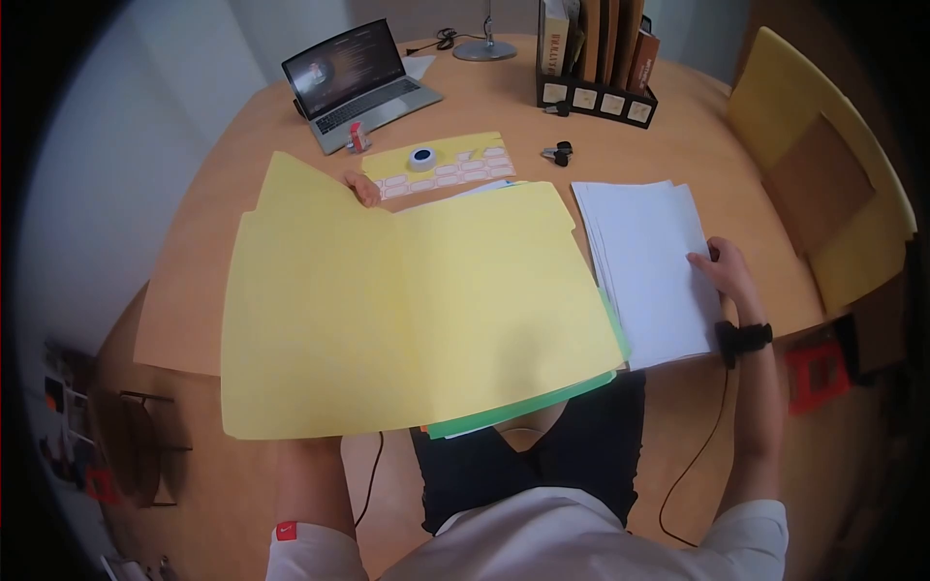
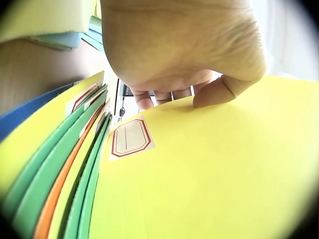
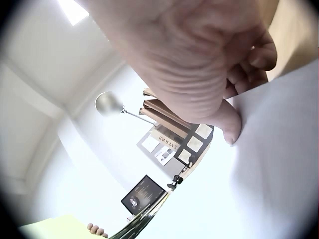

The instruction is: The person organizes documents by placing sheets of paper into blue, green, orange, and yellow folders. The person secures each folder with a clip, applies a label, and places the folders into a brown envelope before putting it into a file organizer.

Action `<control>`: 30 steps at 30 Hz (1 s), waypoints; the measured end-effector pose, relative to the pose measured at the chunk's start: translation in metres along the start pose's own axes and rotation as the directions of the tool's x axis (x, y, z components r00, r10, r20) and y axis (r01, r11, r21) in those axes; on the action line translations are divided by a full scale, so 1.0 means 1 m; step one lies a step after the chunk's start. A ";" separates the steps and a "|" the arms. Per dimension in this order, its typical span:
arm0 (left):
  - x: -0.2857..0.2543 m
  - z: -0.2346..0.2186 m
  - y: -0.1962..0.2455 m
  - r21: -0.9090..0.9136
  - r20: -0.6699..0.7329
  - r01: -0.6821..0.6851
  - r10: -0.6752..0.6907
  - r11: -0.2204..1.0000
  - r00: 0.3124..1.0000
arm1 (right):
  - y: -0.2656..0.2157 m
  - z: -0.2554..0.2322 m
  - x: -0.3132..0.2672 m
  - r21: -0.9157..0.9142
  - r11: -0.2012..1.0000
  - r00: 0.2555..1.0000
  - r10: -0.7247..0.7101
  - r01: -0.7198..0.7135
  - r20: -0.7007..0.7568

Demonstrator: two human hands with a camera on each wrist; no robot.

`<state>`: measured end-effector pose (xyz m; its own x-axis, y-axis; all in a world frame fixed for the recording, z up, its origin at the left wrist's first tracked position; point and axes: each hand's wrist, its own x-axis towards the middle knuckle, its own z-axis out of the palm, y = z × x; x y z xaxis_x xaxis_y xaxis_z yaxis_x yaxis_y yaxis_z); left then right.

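A yellow file folder (image 1: 320, 320) lies spread open in the head view, its left cover lifted. My left hand (image 1: 364, 190) grips the top edge of that cover; in the left wrist view the thumb (image 2: 219, 92) presses on the face bearing a red-bordered label (image 2: 132, 138). Under it are several more folders, with green (image 1: 528, 407) showing at the bottom and orange (image 2: 62, 184) and blue (image 2: 35, 107) edges in the left wrist view. My right hand (image 1: 731, 269) pinches the right edge of a stack of white paper (image 1: 649, 271), thumb on top.
Behind the folders lies a sheet of labels (image 1: 446, 179) with a small white round object (image 1: 422, 158) on it. A laptop (image 1: 363, 82) stands back left. Small black items (image 1: 559, 153) lie before a book rack (image 1: 601, 102). A lamp base (image 1: 484, 48) and yellow chair (image 1: 775, 87) are beyond.
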<state>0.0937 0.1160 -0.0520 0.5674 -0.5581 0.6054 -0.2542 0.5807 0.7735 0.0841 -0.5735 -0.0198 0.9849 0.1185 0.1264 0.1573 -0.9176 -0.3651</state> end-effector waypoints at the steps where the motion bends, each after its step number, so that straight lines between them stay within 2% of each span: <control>1: -0.003 0.001 0.002 0.003 -0.004 0.000 0.000 1.000 1.000 | -0.002 0.000 0.002 0.019 1.000 1.000 -0.014 0.014 -0.011; 4: -0.006 0.003 0.004 0.009 -0.010 0.000 0.000 1.000 1.000 | -0.010 -0.007 0.002 0.030 0.996 0.996 0.086 -0.086 -0.006; 7: -0.011 0.005 0.004 0.008 -0.017 -0.004 0.005 1.000 1.000 | -0.028 -0.017 -0.011 -0.064 0.998 0.989 -0.015 0.005 -0.147; 10: -0.008 0.002 0.004 0.008 -0.013 0.015 -0.015 1.000 1.000 | -0.027 -0.025 -0.010 0.166 0.970 0.920 -0.102 0.176 -0.377; 12: -0.011 0.003 0.008 0.014 -0.013 0.022 -0.021 1.000 1.000 | -0.035 -0.044 -0.010 0.379 0.898 0.879 -0.018 0.224 -0.476; 14: -0.013 0.004 0.007 0.020 -0.018 0.029 -0.029 0.999 0.999 | -0.052 -0.064 -0.012 0.592 0.751 0.855 0.069 0.294 -0.513; 16: -0.014 0.006 0.007 0.019 -0.021 0.037 -0.036 0.999 0.999 | -0.076 -0.074 -0.011 0.772 0.520 0.854 0.142 0.366 -0.500; 18: -0.012 0.006 0.006 0.023 -0.024 0.046 -0.045 0.999 0.999 | -0.070 -0.067 0.008 0.842 0.478 0.936 0.104 0.249 -0.336; 21: -0.014 0.009 0.009 0.040 -0.039 0.051 -0.050 0.998 0.998 | -0.075 -0.027 0.044 0.838 0.524 0.988 -0.052 0.152 -0.146; 24: -0.012 0.005 0.011 0.057 -0.051 0.063 -0.060 0.996 0.997 | -0.152 0.011 0.016 0.799 0.599 0.994 -0.105 0.060 0.004; 27: -0.013 0.004 0.012 0.071 -0.064 0.092 -0.087 0.993 0.994 | -0.199 0.031 0.001 0.692 0.716 0.970 -0.222 0.094 0.098; 30: -0.009 0.008 0.018 0.088 -0.072 0.124 -0.117 0.988 0.990 | -0.220 0.054 -0.005 0.653 0.744 0.958 -0.270 0.141 0.101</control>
<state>0.0779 0.1262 -0.0421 0.6480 -0.5785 0.4954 -0.2499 0.4528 0.8558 0.0486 -0.3514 0.0098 0.9081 0.3993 0.1264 0.3031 -0.4184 -0.8562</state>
